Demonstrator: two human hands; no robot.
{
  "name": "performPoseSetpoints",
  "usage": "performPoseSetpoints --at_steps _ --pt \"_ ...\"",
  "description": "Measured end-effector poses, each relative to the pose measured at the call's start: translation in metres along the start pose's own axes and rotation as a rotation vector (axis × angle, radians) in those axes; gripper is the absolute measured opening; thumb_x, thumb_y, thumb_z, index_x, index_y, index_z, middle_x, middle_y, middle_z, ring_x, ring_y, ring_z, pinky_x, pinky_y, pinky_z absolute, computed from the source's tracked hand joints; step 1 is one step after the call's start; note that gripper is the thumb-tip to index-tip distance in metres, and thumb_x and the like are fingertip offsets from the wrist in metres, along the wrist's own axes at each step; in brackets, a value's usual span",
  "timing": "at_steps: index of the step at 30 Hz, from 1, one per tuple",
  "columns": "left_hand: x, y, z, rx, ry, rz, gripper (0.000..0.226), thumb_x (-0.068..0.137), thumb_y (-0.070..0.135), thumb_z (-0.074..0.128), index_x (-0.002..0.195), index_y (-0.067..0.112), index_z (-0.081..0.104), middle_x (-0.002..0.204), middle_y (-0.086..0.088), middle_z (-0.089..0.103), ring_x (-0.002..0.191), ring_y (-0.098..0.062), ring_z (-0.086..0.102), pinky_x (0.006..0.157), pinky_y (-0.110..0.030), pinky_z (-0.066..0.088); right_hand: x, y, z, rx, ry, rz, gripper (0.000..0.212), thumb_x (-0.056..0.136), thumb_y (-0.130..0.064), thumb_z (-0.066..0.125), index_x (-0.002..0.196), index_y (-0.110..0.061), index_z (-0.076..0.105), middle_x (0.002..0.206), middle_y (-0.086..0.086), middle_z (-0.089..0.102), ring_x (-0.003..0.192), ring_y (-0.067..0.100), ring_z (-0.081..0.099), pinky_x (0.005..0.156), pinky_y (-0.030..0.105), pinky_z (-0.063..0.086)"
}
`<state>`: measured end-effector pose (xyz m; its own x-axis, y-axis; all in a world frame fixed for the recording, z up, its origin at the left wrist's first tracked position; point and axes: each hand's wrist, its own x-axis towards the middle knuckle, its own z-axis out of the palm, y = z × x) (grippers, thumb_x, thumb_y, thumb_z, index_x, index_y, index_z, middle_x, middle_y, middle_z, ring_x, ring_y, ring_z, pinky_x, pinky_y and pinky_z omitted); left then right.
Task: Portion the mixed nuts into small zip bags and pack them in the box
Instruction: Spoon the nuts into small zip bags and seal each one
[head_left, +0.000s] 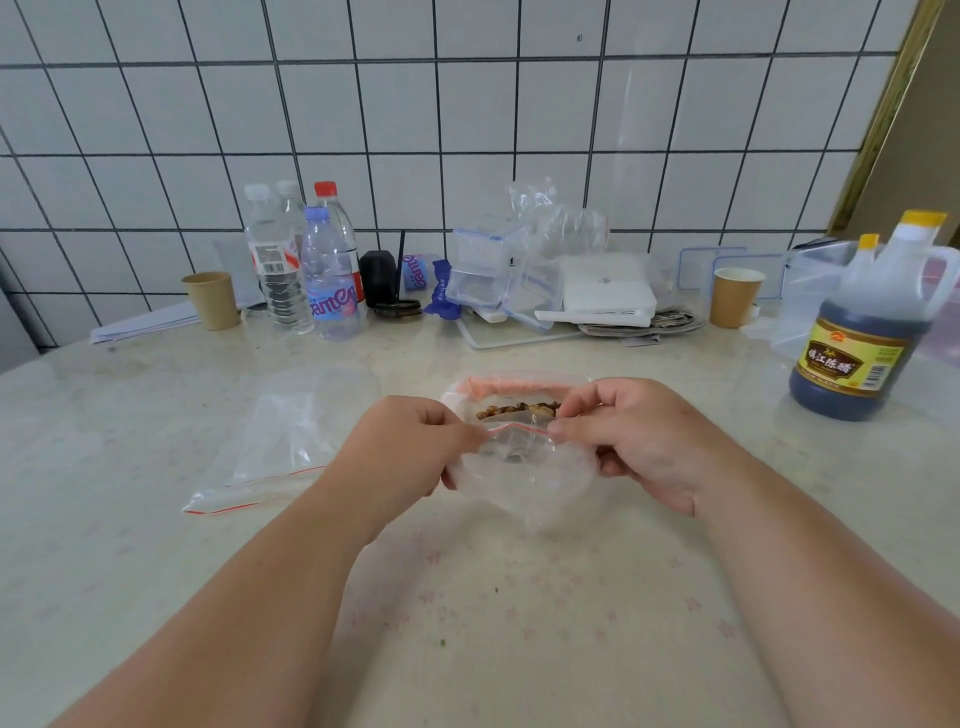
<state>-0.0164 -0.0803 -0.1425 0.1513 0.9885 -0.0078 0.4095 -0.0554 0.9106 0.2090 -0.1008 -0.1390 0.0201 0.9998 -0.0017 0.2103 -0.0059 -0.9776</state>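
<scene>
I hold a small clear zip bag (519, 467) with a red strip just above the table. My left hand (410, 447) pinches its top edge at the left and my right hand (639, 441) pinches it at the right. Right behind it lies a larger clear bag (519, 387) with a pink zip strip, its mouth open. Brown mixed nuts (519, 410) show inside that bag. Several spare empty zip bags (280, 441) lie flat on the table to the left of my left hand. A clear plastic box (810, 291) stands at the back right.
Along the tiled wall stand several water bottles (322, 270), two paper cups (210, 299) (735, 296), a pile of clear bags and lidded containers (498, 265) and a white box (608, 288). A big dark vinegar jug (872, 332) stands at the right.
</scene>
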Motion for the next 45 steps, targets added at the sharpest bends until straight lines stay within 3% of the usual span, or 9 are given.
performPoseSetpoints --at_steps 4,9,14,19,25,29,35,40,45 --pt "0.004 -0.008 0.005 0.065 0.065 -0.019 0.025 0.085 0.024 0.074 0.062 0.014 0.070 0.052 0.001 0.068 0.036 -0.007 0.045 0.042 -0.018 0.037 0.004 0.000 -0.015 -0.124 0.116 -0.036 0.024 0.087 -0.035 0.073 0.076 -0.015 0.071 0.068 0.000 0.072 0.053 0.013 0.060 0.050 0.027 0.044" --pt "0.004 -0.009 0.007 0.055 0.122 0.016 0.027 0.085 0.022 0.072 0.059 0.016 0.067 0.051 0.001 0.068 0.036 -0.007 0.046 0.038 -0.017 0.037 0.012 0.004 -0.057 -0.463 0.527 0.059 0.020 0.089 -0.034 0.064 0.075 -0.021 0.069 0.061 -0.006 0.068 0.057 0.013 0.061 0.063 0.030 0.046" --pt "0.002 -0.010 0.009 0.077 0.135 0.042 0.029 0.087 0.024 0.073 0.061 0.015 0.065 0.051 0.002 0.067 0.036 -0.008 0.044 0.039 -0.017 0.037 0.020 0.013 -0.070 -0.847 0.440 0.326 0.020 0.089 -0.035 0.066 0.091 -0.016 0.072 0.092 0.008 0.069 0.089 0.029 0.063 0.080 0.034 0.052" --pt "-0.001 -0.008 0.009 0.062 0.163 0.075 0.032 0.087 0.025 0.073 0.059 0.013 0.062 0.048 0.002 0.063 0.034 -0.008 0.039 0.037 -0.016 0.033 0.028 0.030 -0.070 -1.025 0.401 0.406 0.021 0.086 -0.033 0.067 0.087 -0.013 0.071 0.081 0.007 0.068 0.078 0.024 0.063 0.060 0.028 0.042" --pt "0.000 -0.008 0.008 0.026 0.184 0.070 0.028 0.087 0.025 0.074 0.063 0.011 0.066 0.048 0.003 0.061 0.035 -0.008 0.038 0.037 -0.018 0.032 0.033 0.037 -0.070 -1.053 0.496 0.388 0.011 0.082 -0.027 0.068 0.085 -0.017 0.069 0.079 0.004 0.065 0.070 0.022 0.058 0.056 0.027 0.042" --pt "0.002 -0.006 0.000 0.000 0.251 0.047 0.021 0.083 0.023 0.074 0.064 0.017 0.068 0.045 0.005 0.057 0.035 -0.010 0.038 0.043 -0.020 0.032 0.032 0.041 -0.068 -1.081 0.554 0.367 0.025 0.084 -0.037 0.066 0.071 -0.017 0.058 0.068 0.004 0.059 0.059 0.019 0.052 0.046 0.026 0.031" --pt "0.007 -0.006 -0.016 -0.026 0.444 0.025 0.018 0.082 0.023 0.066 0.064 0.024 0.069 0.042 0.009 0.055 0.032 -0.006 0.038 0.042 -0.023 0.032 0.028 0.034 -0.064 -0.960 0.551 0.305 0.046 0.095 -0.050 0.047 0.070 -0.013 0.059 0.068 0.005 0.061 0.061 0.022 0.054 0.050 0.029 0.033" --pt "0.011 -0.010 -0.023 0.004 0.510 0.017 0.020 0.081 0.024 0.064 0.063 0.017 0.067 0.047 0.009 0.061 0.035 -0.004 0.045 0.043 -0.025 0.037 0.018 0.014 -0.051 -0.543 0.487 -0.010 0.015 0.093 -0.034 0.055 0.083 -0.025 0.062 0.077 -0.008 0.065 0.067 0.013 0.056 0.056 0.028 0.035" --pt "0.014 -0.013 -0.025 0.010 0.512 -0.004 0.021 0.081 0.024 0.066 0.062 0.014 0.066 0.045 0.009 0.057 0.040 -0.010 0.044 0.046 -0.026 0.038 0.008 0.005 -0.039 -0.489 0.289 -0.059 0.012 0.088 -0.034 0.062 0.082 -0.031 0.072 0.063 -0.013 0.069 0.042 -0.003 0.048 0.057 0.026 0.038"
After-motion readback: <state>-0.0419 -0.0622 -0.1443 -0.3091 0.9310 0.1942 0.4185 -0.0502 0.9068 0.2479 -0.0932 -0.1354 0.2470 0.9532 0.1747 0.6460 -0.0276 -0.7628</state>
